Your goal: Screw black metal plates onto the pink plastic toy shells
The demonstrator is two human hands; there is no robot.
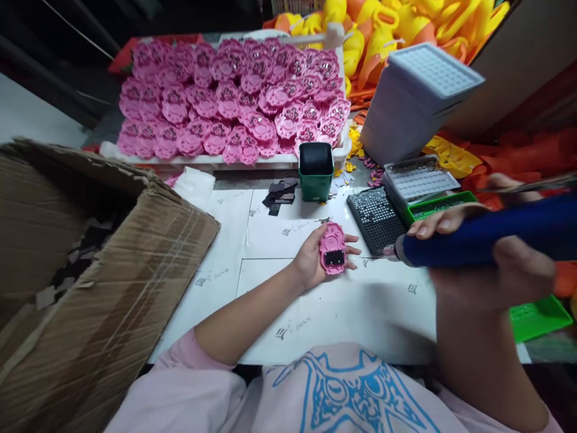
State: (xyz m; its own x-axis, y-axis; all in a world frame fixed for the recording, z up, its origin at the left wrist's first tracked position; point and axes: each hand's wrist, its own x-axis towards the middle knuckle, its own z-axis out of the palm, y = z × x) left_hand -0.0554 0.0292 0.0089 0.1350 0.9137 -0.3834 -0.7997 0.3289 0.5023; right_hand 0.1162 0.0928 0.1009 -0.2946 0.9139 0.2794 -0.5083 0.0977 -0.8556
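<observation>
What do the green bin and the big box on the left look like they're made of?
Green bin: probably plastic, smooth and slightly glossy, judging by its soft highlights and thin, even rim.

Big box: corrugated cardboard, dull brown, with creased walls and a ragged top edge.

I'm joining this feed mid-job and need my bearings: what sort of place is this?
Probably a small assembly workshop: rows of pink plastic parts fill a tray, a blue power tool is held ready, and yellow parts are heaped behind.
</observation>
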